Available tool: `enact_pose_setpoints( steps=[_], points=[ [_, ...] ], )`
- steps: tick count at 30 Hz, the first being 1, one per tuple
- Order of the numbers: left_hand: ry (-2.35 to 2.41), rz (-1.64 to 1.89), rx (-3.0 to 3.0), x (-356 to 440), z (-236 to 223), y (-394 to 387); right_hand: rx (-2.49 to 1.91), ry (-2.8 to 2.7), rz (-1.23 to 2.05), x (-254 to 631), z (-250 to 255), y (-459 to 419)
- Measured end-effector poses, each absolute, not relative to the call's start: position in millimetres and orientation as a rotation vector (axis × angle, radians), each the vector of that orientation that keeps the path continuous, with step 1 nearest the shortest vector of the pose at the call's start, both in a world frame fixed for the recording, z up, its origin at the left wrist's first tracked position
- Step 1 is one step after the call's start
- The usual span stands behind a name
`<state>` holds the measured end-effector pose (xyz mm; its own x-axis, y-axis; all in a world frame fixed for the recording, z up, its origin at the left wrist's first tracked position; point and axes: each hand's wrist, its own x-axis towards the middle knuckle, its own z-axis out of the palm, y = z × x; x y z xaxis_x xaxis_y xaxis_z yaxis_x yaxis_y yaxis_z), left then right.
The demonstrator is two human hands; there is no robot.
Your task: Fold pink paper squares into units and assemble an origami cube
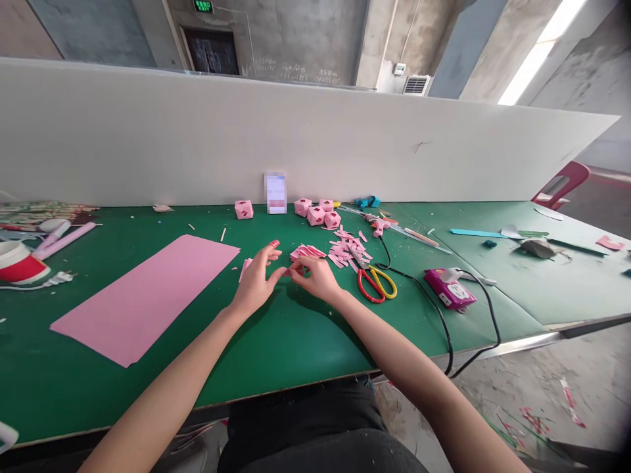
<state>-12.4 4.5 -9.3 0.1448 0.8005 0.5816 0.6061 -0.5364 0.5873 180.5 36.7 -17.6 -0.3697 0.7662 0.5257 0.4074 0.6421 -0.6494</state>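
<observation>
Over the middle of the green table, my left hand (255, 282) has its fingers raised and apart from the thumb, with red at a fingertip. Its thumb tip reaches the fingertips of my right hand (316, 277). The right fingers are pinched together; whatever is between them is too small to make out. Just behind the right hand lies a pile of pink and red folded paper pieces (308, 252). Pink paper strips (245, 268) show partly behind the left hand. Loose pink paper pieces (348, 248) and scissors (377, 284) with red and yellow handles lie to the right.
Pink folded paper cubes (316, 215) and a propped phone (275, 194) stand before the white partition (197, 138). A pink paper sheet (148, 299) covers the table's left. Rightward are a pink glue gun (379, 226), a purple power socket (449, 289) and black cables. A cup (22, 264) stands far left.
</observation>
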Motion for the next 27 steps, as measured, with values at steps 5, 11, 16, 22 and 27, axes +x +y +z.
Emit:
enact_pose_setpoints(
  steps=[5, 11, 16, 22, 27],
  points=[
    [1.407, 1.185, 2.256, -7.5, -14.6, 4.7, -0.891, -2.062, 0.473, 176.8, -18.4, 34.2],
    [1.468, 1.147, 2.248, -4.2, -14.2, 5.9, -0.973, -2.018, 0.511, 176.0, -17.9, 36.8],
    [1.501, 1.151, 2.27, -5.2, -17.0, 7.7, -1.051, -1.942, 0.511, 180.3, -15.3, 40.2],
    [1.517, 1.191, 2.263, -8.5, -15.2, 5.2, -1.041, -1.952, 0.521, 183.0, -15.4, 41.4],
    [1.465, 1.173, 2.172, -8.1, -9.8, 1.6, -0.961, -2.018, 0.519, 177.7, -17.3, 35.5]
  ],
)
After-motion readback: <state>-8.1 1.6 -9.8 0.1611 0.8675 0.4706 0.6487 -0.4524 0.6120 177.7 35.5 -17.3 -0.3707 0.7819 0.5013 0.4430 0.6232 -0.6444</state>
